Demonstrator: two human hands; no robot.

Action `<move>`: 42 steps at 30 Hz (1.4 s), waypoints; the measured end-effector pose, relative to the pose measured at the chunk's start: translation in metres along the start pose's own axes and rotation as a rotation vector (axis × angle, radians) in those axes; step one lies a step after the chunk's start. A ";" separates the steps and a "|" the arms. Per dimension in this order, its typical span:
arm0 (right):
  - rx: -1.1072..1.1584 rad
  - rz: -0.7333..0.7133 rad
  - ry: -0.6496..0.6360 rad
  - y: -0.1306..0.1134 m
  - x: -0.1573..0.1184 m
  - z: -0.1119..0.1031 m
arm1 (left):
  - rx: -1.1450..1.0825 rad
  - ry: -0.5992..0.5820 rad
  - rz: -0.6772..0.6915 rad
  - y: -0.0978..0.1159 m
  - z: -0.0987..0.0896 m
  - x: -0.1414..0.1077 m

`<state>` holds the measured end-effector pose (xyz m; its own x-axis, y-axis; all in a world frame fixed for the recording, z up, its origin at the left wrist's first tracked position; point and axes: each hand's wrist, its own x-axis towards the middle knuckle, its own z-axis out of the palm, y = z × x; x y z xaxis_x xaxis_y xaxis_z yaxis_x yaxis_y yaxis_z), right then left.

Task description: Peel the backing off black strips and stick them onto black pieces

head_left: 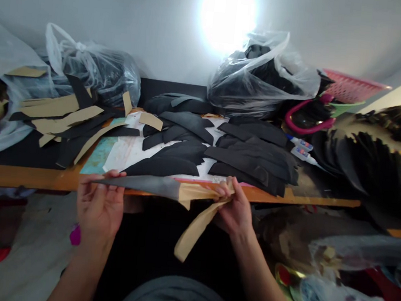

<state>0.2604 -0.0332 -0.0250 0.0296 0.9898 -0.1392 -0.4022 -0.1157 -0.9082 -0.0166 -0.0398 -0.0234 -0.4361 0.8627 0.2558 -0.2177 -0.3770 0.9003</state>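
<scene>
A tapered dark grey strip of foam or rubber sheet point(143, 185) stretches between my two hands, just over the table's front edge. My left hand point(98, 205) pinches its narrow tip between thumb and fingers. My right hand point(235, 207) grips the strip's other end, where tan backing paper point(192, 232) has partly come away and hangs down in a curling tail. Some of the paper still covers the strip near my right hand. Stacks of black cut pieces point(252, 158) lie on a white sheet just beyond my hands.
The wooden table edge point(41, 178) runs across the view. Tan-backed black pieces point(65, 118) lie at left. Tied plastic bags of black material point(264, 76) stand behind. Glue tubes point(301, 150), a pink basket point(351, 87) and a fanned black stack point(370, 157) sit at right.
</scene>
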 end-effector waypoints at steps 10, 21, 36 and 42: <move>-1.138 -0.224 -0.089 -0.030 -0.008 -0.006 | 0.444 -0.309 0.053 0.008 -0.005 0.017; -0.785 -0.261 -0.438 -0.034 -0.001 0.055 | 0.540 -0.601 -0.113 0.005 0.002 -0.012; -0.864 -0.413 0.007 0.011 0.063 0.063 | 1.050 -0.043 0.213 -0.007 -0.028 0.020; -0.922 -0.402 0.005 0.014 0.064 0.057 | 1.040 -0.092 0.225 -0.014 -0.030 0.016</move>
<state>0.2046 0.0333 -0.0246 0.0120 0.9694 0.2450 0.5038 0.2058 -0.8390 -0.0473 -0.0308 -0.0421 -0.2968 0.8475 0.4400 0.7304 -0.0953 0.6763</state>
